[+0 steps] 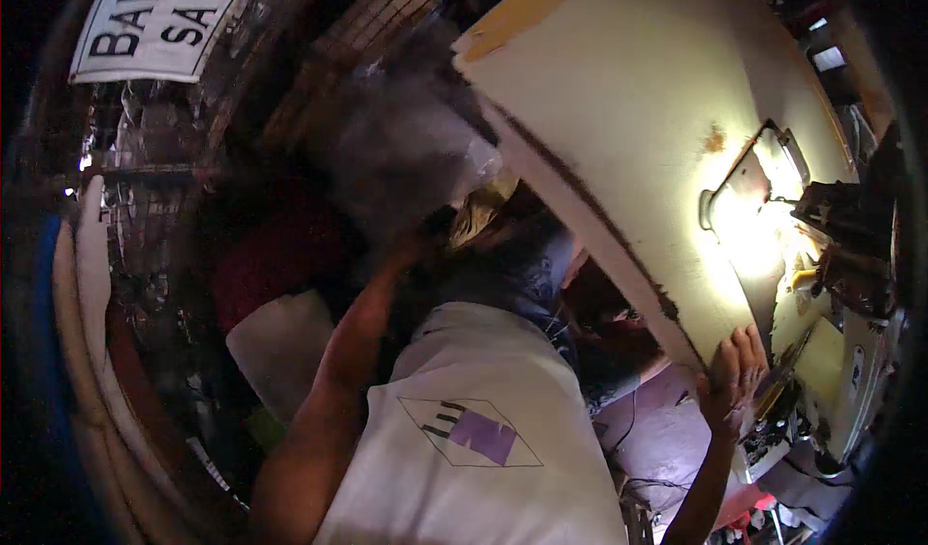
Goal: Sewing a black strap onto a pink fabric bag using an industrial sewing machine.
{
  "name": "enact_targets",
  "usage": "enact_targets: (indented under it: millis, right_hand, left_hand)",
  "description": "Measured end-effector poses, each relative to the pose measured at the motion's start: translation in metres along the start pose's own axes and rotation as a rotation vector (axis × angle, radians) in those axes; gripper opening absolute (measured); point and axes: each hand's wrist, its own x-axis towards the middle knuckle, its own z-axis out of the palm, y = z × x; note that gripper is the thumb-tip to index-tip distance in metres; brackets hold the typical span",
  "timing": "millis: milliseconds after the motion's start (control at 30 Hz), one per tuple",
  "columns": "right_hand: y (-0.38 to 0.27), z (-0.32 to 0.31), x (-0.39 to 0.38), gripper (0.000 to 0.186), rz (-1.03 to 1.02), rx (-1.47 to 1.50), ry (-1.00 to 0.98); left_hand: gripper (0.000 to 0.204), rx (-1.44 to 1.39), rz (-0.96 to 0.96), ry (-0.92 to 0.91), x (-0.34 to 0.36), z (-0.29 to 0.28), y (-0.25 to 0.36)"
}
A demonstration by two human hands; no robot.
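My right hand (737, 376) lies on the near right corner of a pale, worn tabletop (619, 110), its fingers stretched over the surface and nothing seen in them. Just beyond it, a lamp lights the metal plate (749, 192) of what looks like a sewing machine (851, 241). On the other side, my left arm reaches forward into shadow beside my knee. My left hand (418, 245) is dark and its fingers do not show. It is near a greyish, blurred plastic bag (396, 149) and a crumpled yellowish-brown thing (480, 212).
A white sign (159, 23) hangs on wire mesh at the upper left. A pale cushion-like thing (285, 347) lies left of my arm, by dark red cloth (275, 250). Tools and parts crowd the right, beside a pale machine body (860, 390). A cable (633, 415) hangs below the tabletop.
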Motion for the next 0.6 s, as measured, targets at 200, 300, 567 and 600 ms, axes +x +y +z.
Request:
enact_targets:
  millis: [200,300,567,600]
  right_hand:
    - [-0.025,0.003,0.007,0.061,0.072,-0.121,0.018]
    - [-0.030,0.008,0.008,0.063,0.092,-0.149,0.014]
    - [-0.035,0.021,0.006,0.059,0.088,-0.162,0.126]
    - [-0.036,0.021,0.006,0.058,0.061,-0.165,0.138]
  left_hand:
    - [0.049,0.517,0.016,0.138,0.028,0.013,-0.055]
    - [0.053,0.074,0.102,0.088,0.036,0.011,-0.063]
    - [0.054,-0.363,0.078,0.737,0.037,-0.066,-0.045]
    - [0.054,-0.326,0.095,0.861,0.040,-0.078,-0.051]
